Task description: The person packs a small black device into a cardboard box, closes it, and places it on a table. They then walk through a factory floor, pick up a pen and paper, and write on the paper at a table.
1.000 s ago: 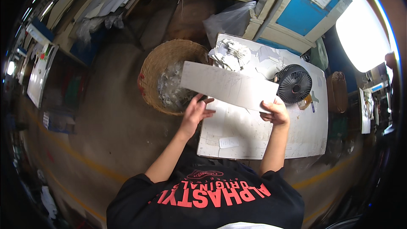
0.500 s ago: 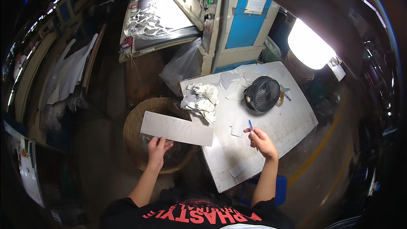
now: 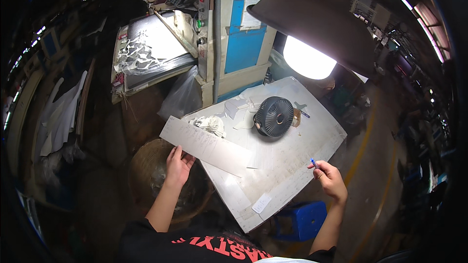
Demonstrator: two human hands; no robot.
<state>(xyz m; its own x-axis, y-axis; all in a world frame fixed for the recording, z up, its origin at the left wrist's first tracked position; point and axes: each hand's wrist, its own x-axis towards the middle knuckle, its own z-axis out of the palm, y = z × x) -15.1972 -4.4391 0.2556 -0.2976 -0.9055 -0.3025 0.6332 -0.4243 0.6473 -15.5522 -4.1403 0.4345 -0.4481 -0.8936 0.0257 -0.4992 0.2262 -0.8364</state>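
Note:
My left hand [image 3: 178, 165] grips the lower left edge of a long white strip of card [image 3: 207, 147] with handwriting on it. The strip slants down to the right over the table's left edge and partly hides a heap of white cut pieces [image 3: 209, 123]. My right hand [image 3: 331, 182] is closed around a blue pen [image 3: 313, 162], past the table's right front edge. On the white table [image 3: 292, 168] lie a lined sheet [image 3: 262, 156], partly beneath the strip, and a small white card [image 3: 262, 203] near the front.
A dark round fan [image 3: 274, 117] stands on the table, with flat white offcuts [image 3: 236, 106] behind it. A large lamp [image 3: 312, 58] hangs over the far side. Left of the table sits a wicker basket [image 3: 139, 168]; a blue stool [image 3: 309, 219] is at the front right.
The view has shifted, so the table and fan appear farther left. The strip is tilted more steeply and now overlaps the heap. My right hand, with the pen, has moved right, off the tabletop.

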